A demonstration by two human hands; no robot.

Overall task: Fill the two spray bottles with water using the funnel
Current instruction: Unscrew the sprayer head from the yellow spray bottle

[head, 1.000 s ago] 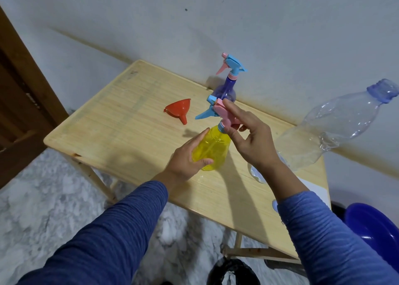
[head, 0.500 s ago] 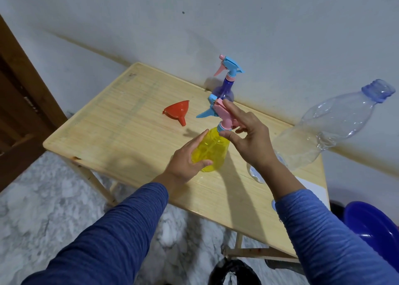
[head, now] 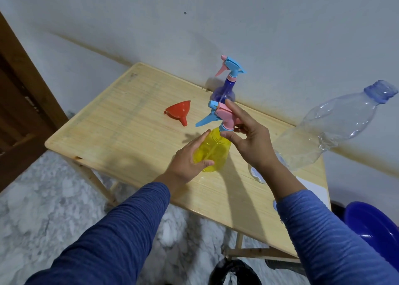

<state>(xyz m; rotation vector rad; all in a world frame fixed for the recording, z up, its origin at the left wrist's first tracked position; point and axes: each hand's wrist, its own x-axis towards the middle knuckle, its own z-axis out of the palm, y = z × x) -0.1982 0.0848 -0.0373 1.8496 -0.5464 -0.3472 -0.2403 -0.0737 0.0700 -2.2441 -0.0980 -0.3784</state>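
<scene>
Head view: wooden table (head: 133, 138) against white wall (head: 259, 26).

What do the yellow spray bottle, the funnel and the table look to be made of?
Yellow spray bottle: translucent glossy plastic, since light shows through its body; the spray head is opaque pink and blue plastic. Funnel: opaque red-orange plastic, smooth with a slight sheen. Table: pale wood or bamboo, judging by fine parallel grain lines, matte finish.

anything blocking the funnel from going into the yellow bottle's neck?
Yes: the pink-and-blue trigger spray head sits on the yellow plastic spray bottle, covering its neck. The right hand grips that head. The red plastic funnel lies on the wooden table.
</scene>
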